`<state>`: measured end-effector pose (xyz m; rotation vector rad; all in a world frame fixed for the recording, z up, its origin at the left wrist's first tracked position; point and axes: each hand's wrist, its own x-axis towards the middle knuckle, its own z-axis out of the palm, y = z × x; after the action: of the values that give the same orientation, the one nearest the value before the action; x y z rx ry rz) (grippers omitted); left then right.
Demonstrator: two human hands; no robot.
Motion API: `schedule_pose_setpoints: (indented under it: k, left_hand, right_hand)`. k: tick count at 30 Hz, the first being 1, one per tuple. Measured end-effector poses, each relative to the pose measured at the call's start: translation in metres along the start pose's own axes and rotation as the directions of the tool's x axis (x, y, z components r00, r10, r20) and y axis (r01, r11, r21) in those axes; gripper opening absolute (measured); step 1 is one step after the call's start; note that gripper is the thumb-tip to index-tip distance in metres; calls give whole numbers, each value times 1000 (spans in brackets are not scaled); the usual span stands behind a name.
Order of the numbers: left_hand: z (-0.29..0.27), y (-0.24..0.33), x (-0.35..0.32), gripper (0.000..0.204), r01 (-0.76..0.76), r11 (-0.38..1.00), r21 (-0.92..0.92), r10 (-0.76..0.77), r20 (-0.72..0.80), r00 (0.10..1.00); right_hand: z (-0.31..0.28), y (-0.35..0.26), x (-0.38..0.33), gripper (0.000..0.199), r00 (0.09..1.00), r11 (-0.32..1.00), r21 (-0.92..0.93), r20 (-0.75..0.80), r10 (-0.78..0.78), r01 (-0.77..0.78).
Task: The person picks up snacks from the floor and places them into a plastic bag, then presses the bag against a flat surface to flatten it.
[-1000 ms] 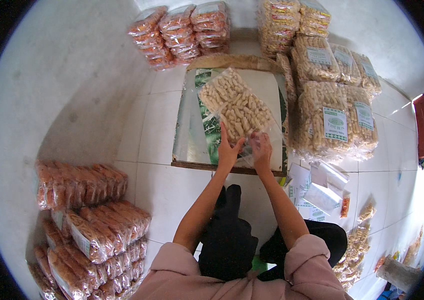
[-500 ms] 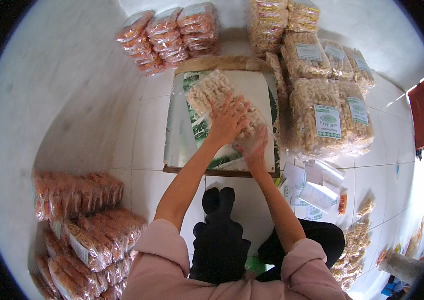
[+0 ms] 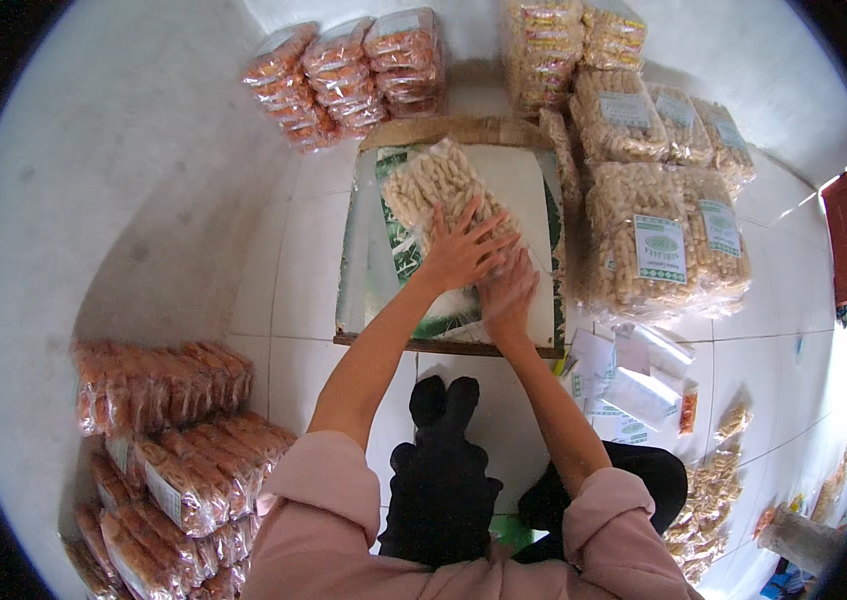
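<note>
A clear plastic bag of pale, stubby snack sticks lies slantwise on a low board with a whitish top and green printed patches. Across the bag's lower half rests my left hand, palm down, fingers spread. My right hand is at the bag's near right end, fingers stretched along it and slightly blurred. Its thumb side sits close to the left fingertips. Part of the bag's near end is hidden under both hands.
Beyond the board stand stacks of reddish snack packs and yellowish packs. Large bags of pale sticks border its right side. Plastic sleeves and labels lie on the tiles. More reddish-brown packs are piled at left.
My right hand has moved slightly up against the bag's near end, its fingers now beside the left ones. My left hand stays spread on the bag.
</note>
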<state>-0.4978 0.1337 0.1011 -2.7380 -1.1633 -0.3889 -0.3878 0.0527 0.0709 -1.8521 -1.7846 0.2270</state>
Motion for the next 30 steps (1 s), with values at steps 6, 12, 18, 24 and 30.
schedule_pose_setpoints:
  k: [6, 12, 18, 24, 30]
  left_hand:
    - [-20, 36, 25, 37, 123, 991, 47, -130, 195, 972]
    - [-56, 82, 17, 46, 174, 984, -39, -146, 384, 912]
    - [-83, 145, 30, 49, 255, 897, -362, 54, 662, 748]
    - [-84, 190, 33, 47, 124, 912, -391, 163, 622, 766]
    - [-51, 212, 36, 52, 99, 959, -267, 134, 730, 670]
  right_hand:
    - [-29, 59, -42, 54, 997, 996, 52, -32, -75, 77]
    - [-97, 102, -53, 36, 937, 956, -42, 215, -274, 289]
    - [-190, 143, -53, 35, 872, 989, -79, 484, -69, 122]
    - [-263, 179, -98, 29, 975, 987, 93, 194, 110, -130]
    - [-278, 216, -123, 28, 776, 888, 31, 500, 385, -460]
